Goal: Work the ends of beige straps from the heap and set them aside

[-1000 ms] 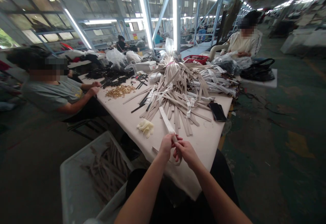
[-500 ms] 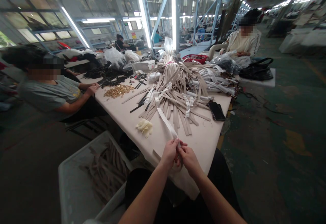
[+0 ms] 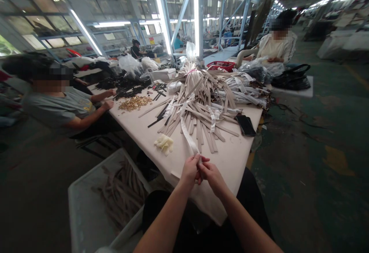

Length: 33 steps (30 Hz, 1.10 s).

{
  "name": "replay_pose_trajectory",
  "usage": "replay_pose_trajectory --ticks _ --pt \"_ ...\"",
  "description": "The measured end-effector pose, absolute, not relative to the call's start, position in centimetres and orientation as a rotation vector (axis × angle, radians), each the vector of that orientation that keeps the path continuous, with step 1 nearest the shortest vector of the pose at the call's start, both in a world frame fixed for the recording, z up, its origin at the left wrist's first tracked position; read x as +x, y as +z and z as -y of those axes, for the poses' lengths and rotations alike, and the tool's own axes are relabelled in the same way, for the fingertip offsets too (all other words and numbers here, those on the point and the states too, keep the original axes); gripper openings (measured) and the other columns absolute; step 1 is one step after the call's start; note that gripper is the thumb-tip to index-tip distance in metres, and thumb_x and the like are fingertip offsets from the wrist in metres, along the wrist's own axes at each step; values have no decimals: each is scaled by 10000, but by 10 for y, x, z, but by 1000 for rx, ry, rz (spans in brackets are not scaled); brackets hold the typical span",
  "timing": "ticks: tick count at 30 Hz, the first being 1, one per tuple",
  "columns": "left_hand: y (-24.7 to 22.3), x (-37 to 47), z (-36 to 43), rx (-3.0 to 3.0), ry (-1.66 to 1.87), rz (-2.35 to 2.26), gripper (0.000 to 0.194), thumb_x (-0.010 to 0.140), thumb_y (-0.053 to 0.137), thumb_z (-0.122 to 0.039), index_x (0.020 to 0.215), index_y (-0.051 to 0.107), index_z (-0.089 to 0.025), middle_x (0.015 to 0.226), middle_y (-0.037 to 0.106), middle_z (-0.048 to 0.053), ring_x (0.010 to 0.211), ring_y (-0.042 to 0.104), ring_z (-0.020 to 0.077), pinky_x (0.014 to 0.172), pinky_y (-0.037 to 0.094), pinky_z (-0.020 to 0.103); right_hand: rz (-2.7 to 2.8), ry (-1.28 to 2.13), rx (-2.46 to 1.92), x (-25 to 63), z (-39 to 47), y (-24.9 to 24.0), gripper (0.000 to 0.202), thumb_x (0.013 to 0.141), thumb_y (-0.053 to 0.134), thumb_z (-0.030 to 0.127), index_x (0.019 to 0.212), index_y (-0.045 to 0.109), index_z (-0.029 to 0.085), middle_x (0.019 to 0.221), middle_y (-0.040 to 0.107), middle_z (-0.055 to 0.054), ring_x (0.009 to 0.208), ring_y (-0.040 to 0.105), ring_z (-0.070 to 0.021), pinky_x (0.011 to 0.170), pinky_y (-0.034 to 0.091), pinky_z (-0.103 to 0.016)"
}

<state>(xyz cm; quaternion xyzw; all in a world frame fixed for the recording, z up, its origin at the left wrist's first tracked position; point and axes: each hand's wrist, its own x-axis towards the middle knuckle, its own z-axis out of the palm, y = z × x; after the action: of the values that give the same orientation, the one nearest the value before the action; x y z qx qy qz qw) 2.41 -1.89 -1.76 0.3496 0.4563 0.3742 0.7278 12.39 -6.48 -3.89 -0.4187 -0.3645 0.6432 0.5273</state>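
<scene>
Both of my hands meet at the near corner of the table (image 3: 181, 164), closed around the end of a white strip (image 3: 188, 139). My left hand (image 3: 190, 170) pinches it from the left side. From the right, my right hand (image 3: 210, 173) grips the same end, its fingers touching those of the left. The strip runs away from my hands to a spread heap of beige straps (image 3: 196, 107). What lies inside my fingers is mostly hidden. Left of the strip lies a crumpled pale yellow piece (image 3: 164, 144).
A black phone (image 3: 245, 125) lies near the right table edge. Gold metal rings (image 3: 134, 103) and black strips (image 3: 127, 88) are piled at the left. Below stands a white bin (image 3: 86, 180) holding straps. A person (image 3: 66, 107) sits at left; another (image 3: 276, 45) is at far right.
My hands have shifted slightly, and the white strip now bends more in front of them. The hands of the person at left have moved apart.
</scene>
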Motion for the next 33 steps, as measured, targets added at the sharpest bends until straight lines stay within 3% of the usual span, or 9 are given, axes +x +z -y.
replay_pose_trajectory --ticks 5,7,10,12,18,24,28,30,33 --pt "-11 22 10 781 1016 -991 413 807 668 -505 848 662 -93 909 734 173 737 680 192 631 523 263 935 1637 -904 128 74 -40 389 856 648 512 851 664 124 660 709 -65 503 626 -156 544 485 -273" --pt "-15 24 13 797 948 -1009 450 801 663 -539 827 663 -90 858 729 165 610 649 164 541 497 252 941 1595 -926 125 72 -42 414 864 632 538 803 659 129 632 696 -57 471 603 -146 509 463 -260" --pt "-21 26 22 826 816 -1007 521 810 626 -585 881 684 -72 701 693 113 331 451 86 328 305 218 914 1530 -962 121 67 -42 468 864 610 583 728 644 137 557 649 -35 428 575 -144 475 450 -259" --pt "-21 25 25 843 767 -999 548 818 612 -589 927 695 -59 610 651 76 272 363 68 290 220 213 873 1523 -960 121 67 -42 458 861 614 581 759 656 137 545 638 -27 436 584 -154 484 462 -267" --pt "-20 20 23 772 939 -1025 464 788 675 -550 831 685 -88 837 722 150 478 578 114 401 400 211 929 1581 -867 124 75 -40 405 866 640 528 808 695 131 667 700 -62 604 653 -183 649 517 -310" --pt "-24 19 25 846 786 -972 560 819 627 -582 964 700 -46 532 603 48 287 388 83 294 228 209 886 1502 -969 119 65 -42 488 861 607 591 707 661 132 568 656 -48 455 588 -152 494 456 -266" --pt "-12 13 12 823 956 -970 456 829 648 -518 893 703 -70 822 717 151 596 639 157 454 442 211 877 1649 -877 124 67 -37 414 858 631 536 858 667 124 679 714 -73 486 624 -158 544 502 -287" --pt "-9 13 7 820 1029 -950 408 830 661 -485 866 695 -80 928 726 173 750 675 187 577 508 227 911 1663 -926 126 65 -35 423 849 640 541 875 664 119 661 713 -71 461 616 -150 514 483 -266" --pt "-11 17 7 837 926 -945 420 820 664 -491 912 694 -83 878 725 151 562 614 144 454 451 230 923 1538 -1061 125 55 -32 471 840 620 594 791 649 126 605 687 -51 391 563 -124 424 405 -227"
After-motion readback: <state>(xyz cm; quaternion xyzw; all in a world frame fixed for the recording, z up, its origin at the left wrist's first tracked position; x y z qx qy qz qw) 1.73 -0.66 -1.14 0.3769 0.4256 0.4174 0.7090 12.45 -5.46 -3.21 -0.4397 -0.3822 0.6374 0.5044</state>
